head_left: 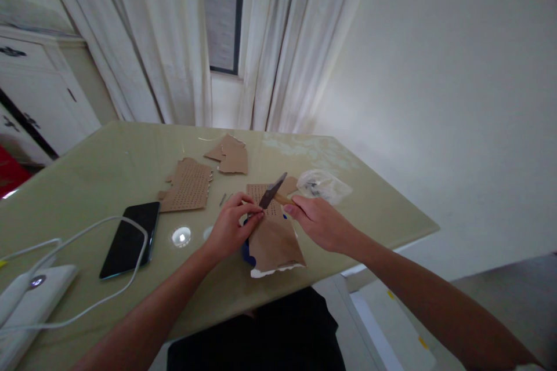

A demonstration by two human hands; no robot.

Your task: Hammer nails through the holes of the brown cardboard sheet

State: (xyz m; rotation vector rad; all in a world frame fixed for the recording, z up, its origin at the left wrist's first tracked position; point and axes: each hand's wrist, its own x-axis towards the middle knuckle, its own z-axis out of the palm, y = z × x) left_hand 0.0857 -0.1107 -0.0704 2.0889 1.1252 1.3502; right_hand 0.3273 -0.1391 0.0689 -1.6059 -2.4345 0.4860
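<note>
My right hand (319,221) is wrapped round the wooden handle of a hammer (273,190). The hammer's dark metal head is right at the fingertips of my left hand (235,225). Those fingertips are pinched together just above a brown cardboard piece (275,243), and whatever they hold is too small to make out. Rows of small holes run across the cardboard's far part, and its near edge is torn white. Something blue (248,252) shows from under its left side. A few thin metal pieces, like nails (223,199), lie just beyond my left hand.
Another holed cardboard piece (188,185) and torn scraps (234,156) lie farther back. A clear plastic bag (324,185) with small dark items is at right. On the left are a phone (130,240), a white cable (93,226) and a white power strip (41,307).
</note>
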